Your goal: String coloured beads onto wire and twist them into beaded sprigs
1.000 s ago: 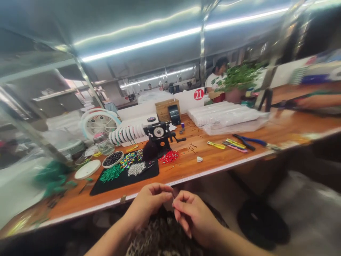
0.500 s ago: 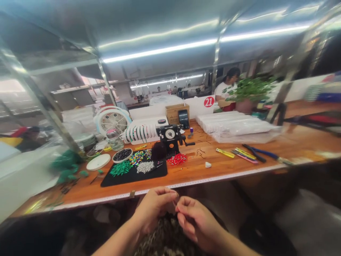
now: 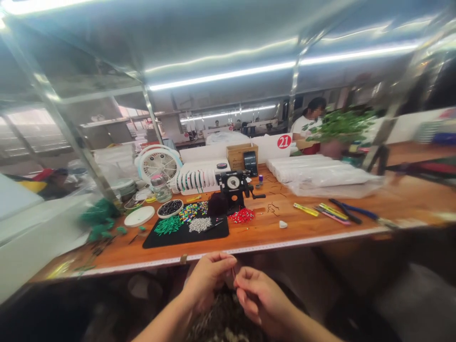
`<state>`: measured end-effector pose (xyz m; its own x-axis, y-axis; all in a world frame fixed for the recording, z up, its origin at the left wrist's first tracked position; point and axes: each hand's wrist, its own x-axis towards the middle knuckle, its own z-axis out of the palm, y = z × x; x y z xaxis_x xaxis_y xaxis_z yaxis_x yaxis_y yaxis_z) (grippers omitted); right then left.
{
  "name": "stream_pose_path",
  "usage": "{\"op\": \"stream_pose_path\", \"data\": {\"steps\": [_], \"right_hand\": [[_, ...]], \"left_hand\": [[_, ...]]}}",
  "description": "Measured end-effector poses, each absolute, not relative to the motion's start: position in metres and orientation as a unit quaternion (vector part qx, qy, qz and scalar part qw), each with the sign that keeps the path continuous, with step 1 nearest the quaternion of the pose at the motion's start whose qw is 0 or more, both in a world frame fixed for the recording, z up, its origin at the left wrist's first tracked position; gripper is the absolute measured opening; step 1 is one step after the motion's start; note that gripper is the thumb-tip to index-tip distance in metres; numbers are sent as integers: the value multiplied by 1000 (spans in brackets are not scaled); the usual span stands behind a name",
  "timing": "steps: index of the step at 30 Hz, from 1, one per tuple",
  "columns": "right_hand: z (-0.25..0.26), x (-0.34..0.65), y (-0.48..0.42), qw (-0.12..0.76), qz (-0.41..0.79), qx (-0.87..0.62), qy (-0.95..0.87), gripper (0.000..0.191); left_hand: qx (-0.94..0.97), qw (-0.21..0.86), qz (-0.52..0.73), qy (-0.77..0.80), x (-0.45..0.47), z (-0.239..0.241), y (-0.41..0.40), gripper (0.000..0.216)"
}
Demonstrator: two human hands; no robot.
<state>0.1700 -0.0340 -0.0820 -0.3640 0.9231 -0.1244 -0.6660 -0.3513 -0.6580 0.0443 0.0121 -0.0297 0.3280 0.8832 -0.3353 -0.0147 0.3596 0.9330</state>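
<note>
My left hand (image 3: 210,271) and my right hand (image 3: 257,289) are close together just below the table's front edge. Thumb and forefinger of each hand are pinched. A short, thin dark strand (image 3: 234,272) seems to run between the fingertips; it is too small to name. Beyond them on a black mat (image 3: 185,241) lie heaps of green tube-shaped pieces (image 3: 168,225), silvery-white beads (image 3: 200,224) and multicoloured beads (image 3: 188,212). Red beads (image 3: 242,215) lie on the wood beside a black hand-cranked device with a dial (image 3: 233,183).
A dish of black beads (image 3: 170,208), a white lid (image 3: 139,216) and a fan (image 3: 160,166) stand left. Pliers (image 3: 359,211), yellow-handled tools (image 3: 305,209) and plastic-wrapped packs (image 3: 320,171) lie right. A person (image 3: 309,121) sits behind a plant (image 3: 342,126).
The camera view has shifted slightly, so the table appears farther right. Both hands remain pinched together at nearly the same spot, their fingertips slightly farther apart.
</note>
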Motion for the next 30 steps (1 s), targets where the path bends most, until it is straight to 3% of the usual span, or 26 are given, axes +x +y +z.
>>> {"op": "stream_pose_path", "data": {"steps": [14, 19, 22, 25, 27, 30], "right_hand": [[-83, 164, -32, 518, 746, -306, -286, 41], [-83, 164, -33, 522, 738, -311, -292, 42], [-84, 165, -34, 528, 731, -316, -296, 42], [-89, 166, -35, 527, 726, -321, -302, 39], [-91, 166, -35, 525, 725, -328, -303, 38], [-93, 167, -35, 522, 724, -335, -300, 40]], "left_hand": [[434, 653, 381, 490, 44, -32, 7, 37], [460, 620, 400, 494, 43, -35, 9, 33], [574, 493, 391, 524, 41, -32, 22, 23], [756, 243, 325, 514, 38, -23, 45, 15], [840, 104, 233, 479, 38, -17, 62, 21], [889, 31, 125, 438, 39, -11, 87, 27]]}}
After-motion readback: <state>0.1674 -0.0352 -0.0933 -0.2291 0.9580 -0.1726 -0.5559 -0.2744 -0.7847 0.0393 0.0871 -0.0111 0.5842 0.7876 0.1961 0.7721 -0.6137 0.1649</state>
